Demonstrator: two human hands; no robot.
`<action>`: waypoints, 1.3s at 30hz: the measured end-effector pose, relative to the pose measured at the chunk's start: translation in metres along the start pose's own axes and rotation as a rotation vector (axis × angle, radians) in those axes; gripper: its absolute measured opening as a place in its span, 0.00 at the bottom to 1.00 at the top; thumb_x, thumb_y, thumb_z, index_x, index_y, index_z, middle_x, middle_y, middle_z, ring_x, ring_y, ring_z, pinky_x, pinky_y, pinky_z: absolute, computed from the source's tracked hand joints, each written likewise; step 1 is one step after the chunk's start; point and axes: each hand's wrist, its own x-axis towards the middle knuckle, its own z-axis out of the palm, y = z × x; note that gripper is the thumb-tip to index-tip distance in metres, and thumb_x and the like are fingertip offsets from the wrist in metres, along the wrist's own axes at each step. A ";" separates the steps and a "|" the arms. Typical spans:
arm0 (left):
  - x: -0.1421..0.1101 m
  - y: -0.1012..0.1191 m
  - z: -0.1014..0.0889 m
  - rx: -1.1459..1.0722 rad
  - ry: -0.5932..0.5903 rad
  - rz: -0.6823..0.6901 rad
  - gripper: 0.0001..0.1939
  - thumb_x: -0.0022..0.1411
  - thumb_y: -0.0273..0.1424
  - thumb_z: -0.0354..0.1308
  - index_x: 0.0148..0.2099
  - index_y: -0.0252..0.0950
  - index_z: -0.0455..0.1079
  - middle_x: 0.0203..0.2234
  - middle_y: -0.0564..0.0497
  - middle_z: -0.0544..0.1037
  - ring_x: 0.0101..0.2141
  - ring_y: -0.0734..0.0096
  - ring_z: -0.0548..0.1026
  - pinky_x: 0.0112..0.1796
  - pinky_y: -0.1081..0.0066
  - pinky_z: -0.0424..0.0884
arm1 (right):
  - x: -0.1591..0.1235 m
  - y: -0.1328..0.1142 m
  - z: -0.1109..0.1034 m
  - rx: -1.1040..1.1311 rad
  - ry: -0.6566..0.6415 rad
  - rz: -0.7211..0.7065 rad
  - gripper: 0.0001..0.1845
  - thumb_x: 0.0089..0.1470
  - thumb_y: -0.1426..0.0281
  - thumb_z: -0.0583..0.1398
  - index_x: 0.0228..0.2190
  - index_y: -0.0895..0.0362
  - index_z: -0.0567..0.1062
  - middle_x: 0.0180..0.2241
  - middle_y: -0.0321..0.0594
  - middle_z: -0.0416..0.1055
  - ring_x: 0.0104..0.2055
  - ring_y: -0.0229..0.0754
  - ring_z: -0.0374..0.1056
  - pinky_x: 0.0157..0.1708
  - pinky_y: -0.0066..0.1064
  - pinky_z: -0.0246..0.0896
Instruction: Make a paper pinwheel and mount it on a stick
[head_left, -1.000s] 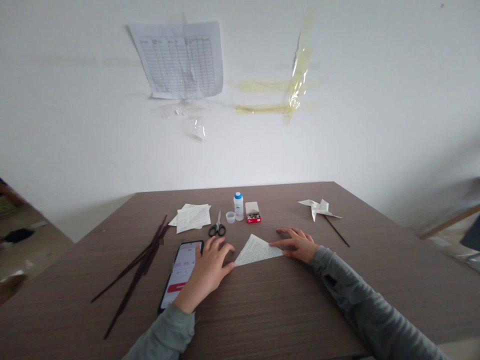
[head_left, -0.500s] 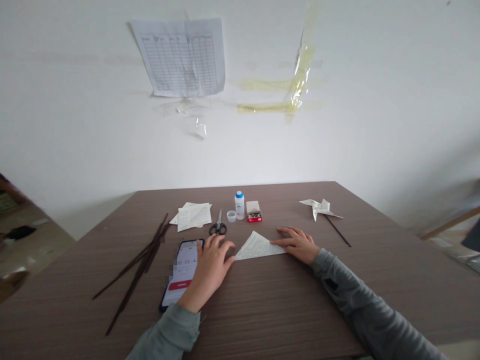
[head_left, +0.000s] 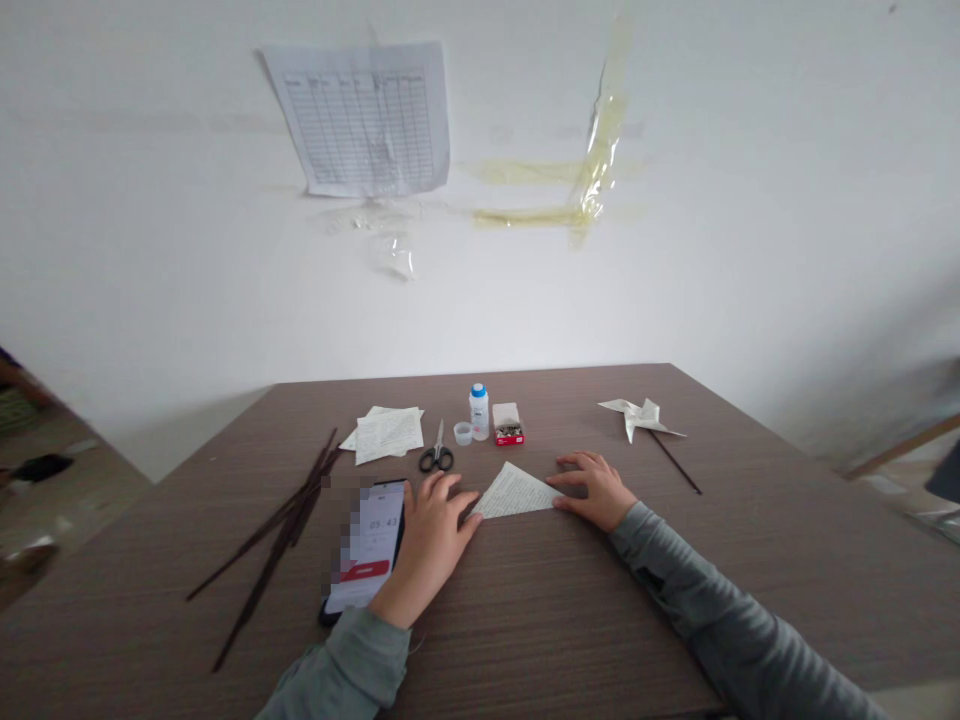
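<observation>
A sheet of printed paper folded into a triangle [head_left: 516, 493] lies flat on the table, its point away from me. My left hand [head_left: 433, 540] is at its left corner, thumb tip touching or nearly touching it, the other fingers spread and bent. At the right corner is my right hand [head_left: 598, 492], with thumb and forefinger apart on either side of the paper's tip. Neither hand visibly pinches the paper. Partly behind my left hand lies a phone [head_left: 367, 550] showing a running timer. Scissors [head_left: 436, 455] with black handles rest just beyond my left fingers.
Cut paper sheets [head_left: 390, 433] lie at the back left, above several dark sticks [head_left: 281, 525]. A small clear cup [head_left: 463, 433], a blue-capped bottle [head_left: 478, 412] and a red box of small metal pieces [head_left: 509, 430] stand at the back. A paper pinwheel [head_left: 641, 415] lies right.
My left hand has shifted slightly right, uncovering more of the phone. My right fingers have drawn back from lying over the paper to its right corner. The triangle stays nearly in place.
</observation>
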 end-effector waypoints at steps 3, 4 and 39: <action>0.001 0.003 -0.001 -0.016 -0.004 -0.022 0.18 0.81 0.27 0.73 0.62 0.52 0.98 0.74 0.41 0.91 0.80 0.29 0.80 0.84 0.15 0.65 | 0.001 -0.001 0.002 0.006 0.014 -0.005 0.20 0.70 0.59 0.79 0.61 0.35 0.98 0.78 0.43 0.86 0.87 0.75 0.69 0.85 0.70 0.67; 0.001 0.005 -0.001 -0.020 -0.007 -0.030 0.18 0.81 0.27 0.73 0.62 0.52 0.98 0.74 0.41 0.91 0.80 0.29 0.80 0.84 0.16 0.65 | 0.001 -0.001 0.003 0.009 0.017 -0.008 0.20 0.70 0.60 0.78 0.61 0.35 0.99 0.77 0.43 0.86 0.86 0.73 0.69 0.85 0.69 0.68; 0.006 -0.008 0.013 -0.189 0.096 0.015 0.23 0.78 0.20 0.72 0.66 0.48 0.96 0.70 0.38 0.93 0.74 0.34 0.88 0.82 0.17 0.71 | 0.000 0.003 -0.006 0.224 0.087 -0.115 0.10 0.61 0.70 0.78 0.43 0.46 0.98 0.47 0.44 0.97 0.59 0.66 0.92 0.72 0.62 0.82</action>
